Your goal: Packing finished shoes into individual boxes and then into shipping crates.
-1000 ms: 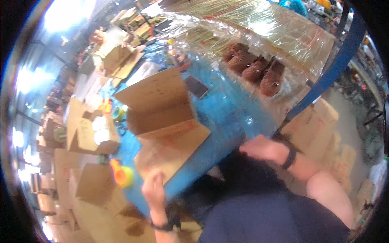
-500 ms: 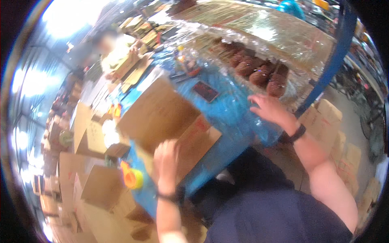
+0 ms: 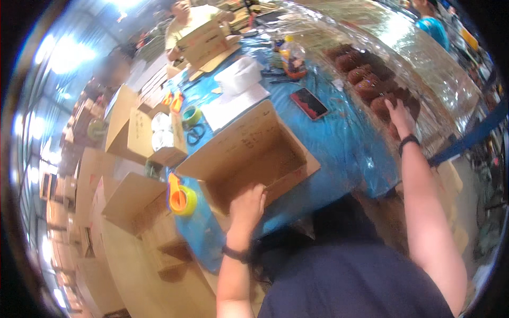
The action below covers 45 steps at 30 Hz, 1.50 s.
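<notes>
An open cardboard box (image 3: pixel 246 139) stands tilted toward me on a blue plastic-covered table (image 3: pixel 350 143), and I see no contents in it. My left hand (image 3: pixel 248 208) is closed over the near wall of this box, fingers bent inside its edge. Off to the right, my right hand (image 3: pixel 402 119) reaches to the near end of a row of dark reddish-brown rounded things (image 3: pixel 366 85). Its fingers are apart and touch the nearest one; the exact kind of these things is unclear.
A phone (image 3: pixel 309 104), a bottle (image 3: pixel 293 59) and white sheets (image 3: pixel 236 106) lie beyond the box. Left are a tape dispenser (image 3: pixel 181 200) and open cartons (image 3: pixel 138 206). A blue post (image 3: pixel 472 132) stands right. Another person (image 3: pixel 193 24) handles a carton at the far side.
My right hand has moved right and forward onto the brown things. The box's opening now faces me more, with my left hand still at its near wall. The whole view has shifted.
</notes>
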Tool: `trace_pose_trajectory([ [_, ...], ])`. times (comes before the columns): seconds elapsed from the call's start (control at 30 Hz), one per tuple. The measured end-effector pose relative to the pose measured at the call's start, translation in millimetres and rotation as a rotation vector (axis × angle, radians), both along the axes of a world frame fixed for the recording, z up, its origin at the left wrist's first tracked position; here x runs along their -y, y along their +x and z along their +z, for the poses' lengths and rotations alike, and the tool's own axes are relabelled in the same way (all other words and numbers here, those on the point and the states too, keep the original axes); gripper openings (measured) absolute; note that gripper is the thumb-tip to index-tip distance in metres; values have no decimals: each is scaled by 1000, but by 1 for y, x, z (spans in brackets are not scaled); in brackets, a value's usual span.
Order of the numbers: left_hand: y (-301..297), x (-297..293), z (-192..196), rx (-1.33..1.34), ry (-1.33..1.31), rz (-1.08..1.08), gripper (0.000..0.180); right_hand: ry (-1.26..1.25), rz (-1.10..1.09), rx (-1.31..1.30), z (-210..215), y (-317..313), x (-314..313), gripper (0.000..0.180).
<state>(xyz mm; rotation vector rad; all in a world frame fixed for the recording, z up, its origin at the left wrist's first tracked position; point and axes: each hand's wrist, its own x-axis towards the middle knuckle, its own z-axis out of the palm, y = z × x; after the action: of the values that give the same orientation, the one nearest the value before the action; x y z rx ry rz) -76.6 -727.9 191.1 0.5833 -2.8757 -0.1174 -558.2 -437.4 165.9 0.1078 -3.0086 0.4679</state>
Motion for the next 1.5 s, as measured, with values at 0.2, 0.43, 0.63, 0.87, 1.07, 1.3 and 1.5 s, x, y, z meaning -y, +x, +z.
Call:
trace_pose_trajectory([
  [0.2,16,4,-2,-20,-23,62,18,-183,119,-65,-12,-14,-10,73],
  [0.43,3,-14,21,-317,-105,-43,25,-2022,303,928,16,179,12,58],
  [0.63,-25,-89,53,-450,704,-46,22,-2113,463,1225,40,257,43,59],
  [0.87,-20,-114,36,-426,1349,-126,50,-2081,812,1773,58,276,44,60],
  [1.07,-20,-114,59,-526,1428,-105,57,-1834,615,1657,48,289,46,64],
  [1.3,-5,-113,63,-532,1436,-47,54,-1678,700,1265,43,288,50,61],
  [1.5,-4,-109,54,-567,1548,67,56,-1513,781,959,42,288,57,58],
])
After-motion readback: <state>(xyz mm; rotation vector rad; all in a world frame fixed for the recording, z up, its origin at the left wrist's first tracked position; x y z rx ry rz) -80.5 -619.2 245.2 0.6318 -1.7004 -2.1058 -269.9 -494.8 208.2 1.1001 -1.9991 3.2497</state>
